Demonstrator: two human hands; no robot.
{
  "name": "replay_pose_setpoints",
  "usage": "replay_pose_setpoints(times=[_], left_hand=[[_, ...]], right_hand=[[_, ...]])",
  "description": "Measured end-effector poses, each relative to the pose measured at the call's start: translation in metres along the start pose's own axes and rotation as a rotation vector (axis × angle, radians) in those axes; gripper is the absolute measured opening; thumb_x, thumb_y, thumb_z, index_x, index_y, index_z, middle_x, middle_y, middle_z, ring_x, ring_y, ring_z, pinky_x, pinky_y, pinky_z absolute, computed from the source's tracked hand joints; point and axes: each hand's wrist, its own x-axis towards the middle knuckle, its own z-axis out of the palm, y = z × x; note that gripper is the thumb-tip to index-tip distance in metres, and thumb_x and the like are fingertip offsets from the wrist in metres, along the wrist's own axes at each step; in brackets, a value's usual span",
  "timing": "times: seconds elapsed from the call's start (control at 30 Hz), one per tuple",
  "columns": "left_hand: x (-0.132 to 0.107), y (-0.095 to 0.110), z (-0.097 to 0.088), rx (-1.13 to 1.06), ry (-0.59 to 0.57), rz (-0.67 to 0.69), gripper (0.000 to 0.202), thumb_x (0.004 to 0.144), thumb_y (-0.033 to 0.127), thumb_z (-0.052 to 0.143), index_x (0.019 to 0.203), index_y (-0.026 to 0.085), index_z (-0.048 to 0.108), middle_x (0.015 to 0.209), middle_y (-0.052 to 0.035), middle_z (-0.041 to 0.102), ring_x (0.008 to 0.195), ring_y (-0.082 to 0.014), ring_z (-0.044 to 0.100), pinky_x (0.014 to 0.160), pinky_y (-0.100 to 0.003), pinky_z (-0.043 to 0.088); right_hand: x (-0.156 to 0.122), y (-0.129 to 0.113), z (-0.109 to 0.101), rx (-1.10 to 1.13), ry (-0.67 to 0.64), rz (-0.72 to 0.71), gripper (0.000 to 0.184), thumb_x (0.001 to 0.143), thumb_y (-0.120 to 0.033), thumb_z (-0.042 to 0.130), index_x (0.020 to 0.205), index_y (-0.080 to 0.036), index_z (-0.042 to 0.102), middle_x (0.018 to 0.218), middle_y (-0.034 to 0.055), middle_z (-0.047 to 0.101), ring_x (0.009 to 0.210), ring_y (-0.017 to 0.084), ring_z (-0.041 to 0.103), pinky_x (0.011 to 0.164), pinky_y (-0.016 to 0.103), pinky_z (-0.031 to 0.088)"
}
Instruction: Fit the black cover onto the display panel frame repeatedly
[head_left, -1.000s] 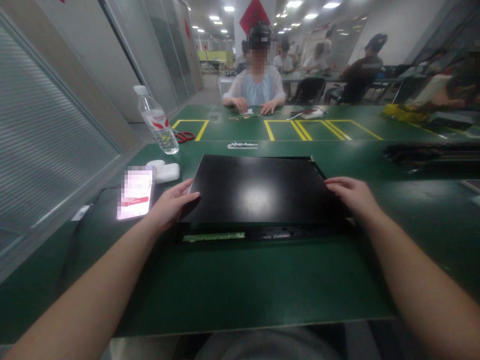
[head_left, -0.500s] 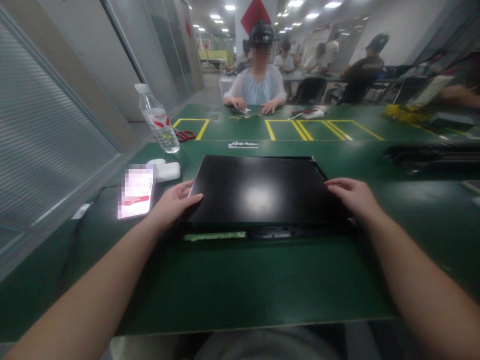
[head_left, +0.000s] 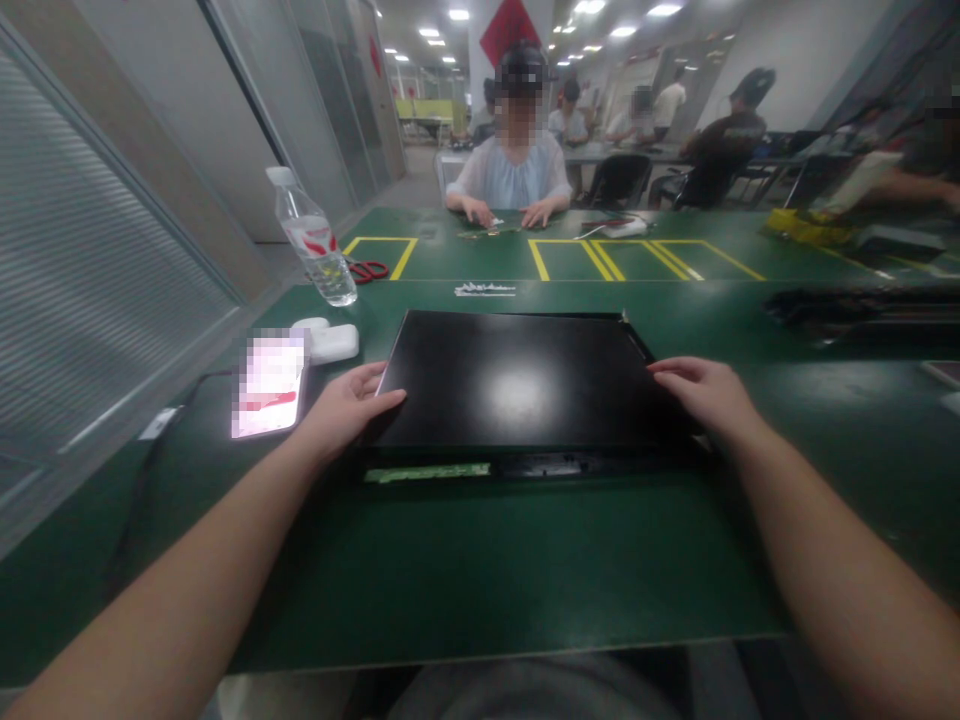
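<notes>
A flat, glossy black display panel (head_left: 450, 385) lies before me, with a light glaring on its middle. My left hand (head_left: 351, 402) grips its left edge, thumb on the top face and fingers at the side. At the right edge, my right hand (head_left: 701, 385) pinches the panel between thumb and fingers. Beneath it sits a black frame (head_left: 555, 466), showing along the near side and at the far right corner. A green circuit strip (head_left: 427, 472) shows in the frame's near left part. Whether the panel touches the frame all round is hidden.
Left of the panel are a lit phone (head_left: 271, 385), a white case (head_left: 334, 343) and a water bottle (head_left: 315, 240). Red-handled scissors (head_left: 367, 271) lie behind the bottle. Small white strips (head_left: 485, 290) lie beyond the panel. A person (head_left: 517, 175) sits across the green table (head_left: 510, 570).
Both my hands keep their hold on the panel, which has hardly moved. The whole view has shifted very slightly. Across the table, the person's hand moved a little.
</notes>
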Motion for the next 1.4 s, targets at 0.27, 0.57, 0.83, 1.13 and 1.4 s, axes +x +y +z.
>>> replay_pose_setpoints(times=[0.27, 0.57, 0.83, 1.13, 1.4], left_hand=[[-0.0004, -0.0008, 0.0007, 0.005, -0.004, 0.009, 0.057, 0.073, 0.000, 0.088, 0.125, 0.012, 0.070, 0.113, -0.0158, 0.086, 0.103, -0.0274, 0.083, 0.085, -0.031, 0.067], [-0.0011, 0.0000, 0.0018, 0.003, 0.026, 0.000, 0.056, 0.072, -0.004, 0.085, 0.123, 0.014, 0.073, 0.118, -0.0175, 0.084, 0.110, -0.0304, 0.082, 0.090, -0.034, 0.066], [-0.0022, 0.0023, 0.0037, -0.011, 0.028, -0.008, 0.059, 0.070, -0.005, 0.086, 0.124, 0.014, 0.072, 0.116, -0.0173, 0.085, 0.110, -0.0308, 0.082, 0.090, -0.034, 0.067], [0.0012, -0.0021, 0.0020, -0.025, 0.025, 0.005, 0.060, 0.068, -0.002, 0.088, 0.123, 0.014, 0.072, 0.114, -0.0160, 0.085, 0.108, -0.0301, 0.082, 0.088, -0.034, 0.067], [-0.0008, 0.0009, 0.0036, -0.019, 0.032, -0.007, 0.055, 0.072, -0.005, 0.084, 0.122, 0.014, 0.071, 0.112, -0.0141, 0.086, 0.105, -0.0278, 0.083, 0.087, -0.031, 0.067]], right_hand=[[0.0002, -0.0016, -0.0015, -0.055, -0.016, 0.022, 0.024, 0.073, -0.037, 0.071, 0.087, -0.025, 0.085, 0.087, 0.0070, 0.081, 0.081, 0.027, 0.071, 0.077, 0.040, 0.054], [0.0009, 0.0013, 0.0000, -0.067, -0.005, -0.009, 0.022, 0.073, -0.036, 0.071, 0.088, -0.028, 0.085, 0.089, 0.0059, 0.081, 0.087, 0.029, 0.074, 0.087, 0.044, 0.057], [0.0000, 0.0006, -0.0005, -0.113, -0.001, -0.033, 0.020, 0.074, -0.036, 0.071, 0.086, -0.029, 0.085, 0.086, 0.0053, 0.081, 0.085, 0.029, 0.074, 0.083, 0.043, 0.057], [0.0010, -0.0008, -0.0015, -0.132, -0.020, -0.025, 0.018, 0.076, -0.035, 0.070, 0.086, -0.029, 0.084, 0.090, 0.0051, 0.081, 0.089, 0.030, 0.074, 0.088, 0.045, 0.057], [0.0014, 0.0000, -0.0027, -0.123, -0.027, -0.021, 0.020, 0.077, -0.035, 0.069, 0.086, -0.028, 0.085, 0.089, 0.0058, 0.081, 0.088, 0.029, 0.074, 0.085, 0.044, 0.057]])
